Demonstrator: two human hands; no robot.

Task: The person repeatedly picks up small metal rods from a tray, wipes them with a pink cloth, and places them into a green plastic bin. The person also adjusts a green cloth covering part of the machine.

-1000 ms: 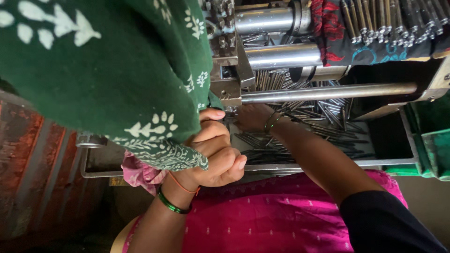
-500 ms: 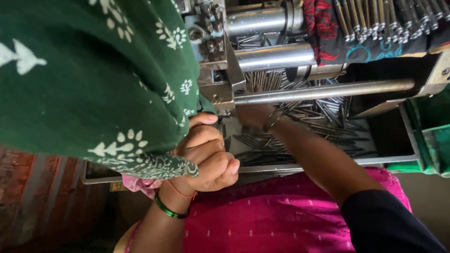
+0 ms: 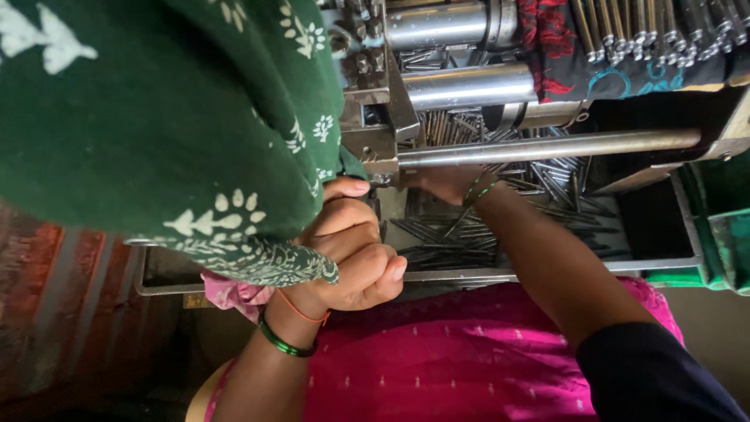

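Observation:
My left hand (image 3: 351, 254) is curled into a fist at the front rim of a metal tray (image 3: 547, 270), thumb pointing up towards the machine; nothing shows inside the fist. A green bangle and a thin orange thread circle its wrist. My right hand (image 3: 441, 181) reaches into the tray under a long steel rod (image 3: 547, 146) and rests among loose metal pins (image 3: 445, 234). Its fingers are hidden by the rod and the machine block (image 3: 375, 117).
A green cloth with white print (image 3: 156, 117) fills the upper left and hides that side of the machine. Two steel rollers (image 3: 461, 82) sit above the rod. A green bin (image 3: 723, 227) stands at the right. A pink garment (image 3: 469, 352) lies below.
The green cloth has spread lower and further right across the view. My left fist has slid a little down along the tray rim. My right hand stays under the rod.

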